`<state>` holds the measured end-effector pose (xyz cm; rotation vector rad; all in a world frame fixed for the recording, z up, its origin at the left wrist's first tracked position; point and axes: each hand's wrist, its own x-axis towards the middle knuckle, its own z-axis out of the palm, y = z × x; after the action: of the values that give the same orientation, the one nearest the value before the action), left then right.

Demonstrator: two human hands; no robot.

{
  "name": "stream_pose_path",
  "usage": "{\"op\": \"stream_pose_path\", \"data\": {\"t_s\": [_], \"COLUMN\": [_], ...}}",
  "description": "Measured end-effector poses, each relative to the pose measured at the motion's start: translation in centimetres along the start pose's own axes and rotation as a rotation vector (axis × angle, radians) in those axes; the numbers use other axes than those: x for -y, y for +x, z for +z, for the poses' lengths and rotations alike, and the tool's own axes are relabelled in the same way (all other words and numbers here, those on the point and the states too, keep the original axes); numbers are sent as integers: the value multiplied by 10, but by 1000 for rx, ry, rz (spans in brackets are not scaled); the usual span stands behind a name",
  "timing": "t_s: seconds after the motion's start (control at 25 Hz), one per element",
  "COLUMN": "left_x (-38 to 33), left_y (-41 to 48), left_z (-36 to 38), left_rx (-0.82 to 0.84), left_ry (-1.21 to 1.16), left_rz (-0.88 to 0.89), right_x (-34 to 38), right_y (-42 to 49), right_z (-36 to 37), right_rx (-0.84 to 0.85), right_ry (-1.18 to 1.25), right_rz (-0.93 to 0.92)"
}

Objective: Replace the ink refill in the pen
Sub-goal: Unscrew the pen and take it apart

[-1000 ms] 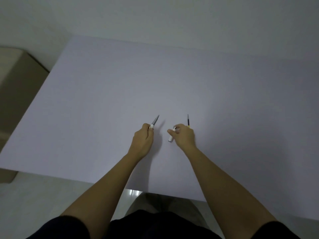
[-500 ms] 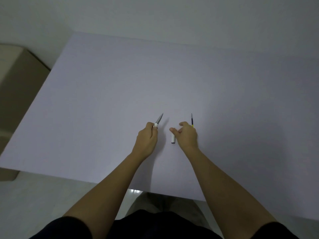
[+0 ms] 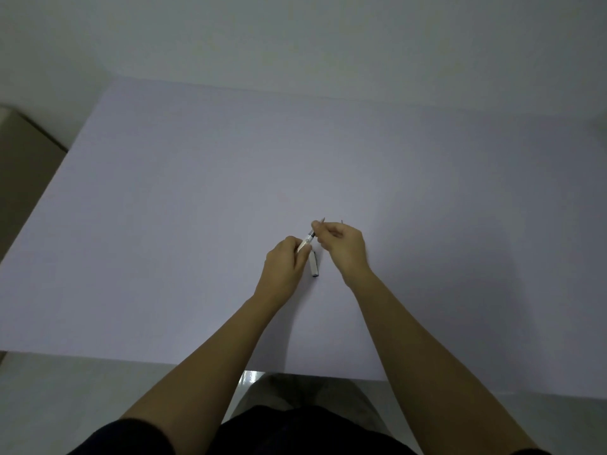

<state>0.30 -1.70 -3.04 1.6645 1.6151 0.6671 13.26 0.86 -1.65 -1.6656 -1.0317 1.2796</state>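
My left hand [image 3: 285, 261] grips the pale barrel of the pen [image 3: 306, 241], which points up and to the right with its grey tip showing. My right hand [image 3: 343, 247] pinches the pen's front section near the tip. A white pen cap [image 3: 314, 263] lies on the table between both hands, close to my left thumb. Just past my right hand only the thin end of a spare ink refill [image 3: 342, 221] shows on the table; the rest is hidden behind the hand.
The work happens on a wide pale lilac table [image 3: 197, 192] with its near edge in front of my body. A beige box or cabinet [image 3: 23, 159] stands beyond the left edge. A plain wall rises behind the table.
My right hand let the cap rest on the table and moved left onto the pen's front end. My left hand kept hold of the pen. The view shifted slightly.
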Motion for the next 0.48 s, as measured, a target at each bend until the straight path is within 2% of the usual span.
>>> {"op": "stream_pose_path", "data": {"t_s": [0.28, 0.48], "left_x": [-3, -11], "left_y": [0, -1], "left_z": [-8, -7], "left_rx": [145, 66], "left_ry": [-107, -74], "left_rz": [-9, 94], "right_x": [-5, 0], "right_y": [-5, -10], "right_z": [-12, -15], "right_rx": [120, 114], "right_ry": [93, 182], "right_rz": [-24, -11]}}
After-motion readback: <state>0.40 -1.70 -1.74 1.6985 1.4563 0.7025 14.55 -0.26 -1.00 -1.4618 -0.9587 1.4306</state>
